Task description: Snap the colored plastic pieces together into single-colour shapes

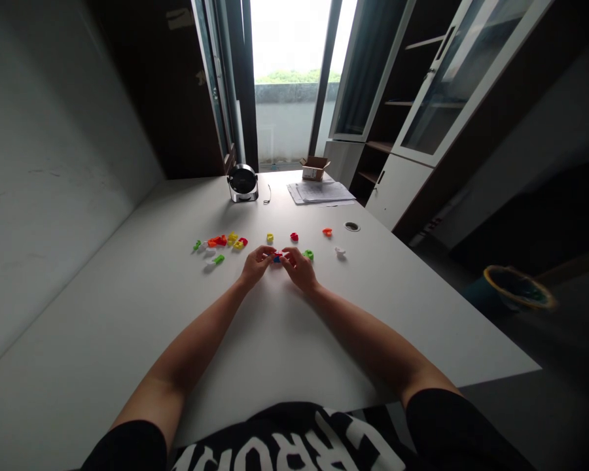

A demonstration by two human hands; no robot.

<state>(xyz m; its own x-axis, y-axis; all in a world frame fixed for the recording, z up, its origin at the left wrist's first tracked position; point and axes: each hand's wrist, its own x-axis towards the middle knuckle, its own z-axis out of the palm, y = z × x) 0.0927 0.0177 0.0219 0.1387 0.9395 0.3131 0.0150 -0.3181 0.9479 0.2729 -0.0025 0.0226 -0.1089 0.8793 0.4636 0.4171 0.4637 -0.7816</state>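
Observation:
Both hands meet over the middle of the white table [265, 327]. Between their fingertips is a small red and blue plastic piece [277, 258]; its exact kind is too small to make out. My left hand [256, 265] pinches it from the left side. From the right, my right hand [298, 267] closes its thumb and fingers on it. A green piece [309, 254] lies just beside my right hand, partly hidden by it. Beyond the hands lie a yellow piece [269, 237] and a red piece [294, 237].
Several coloured pieces cluster at the left, among them an orange one [218, 241]. An orange piece [327, 231] and a white piece [340, 252] lie at right, near a round cable hole [352, 226]. Farther back stand a round black device [242, 182], papers [321, 192] and a cardboard box [315, 169].

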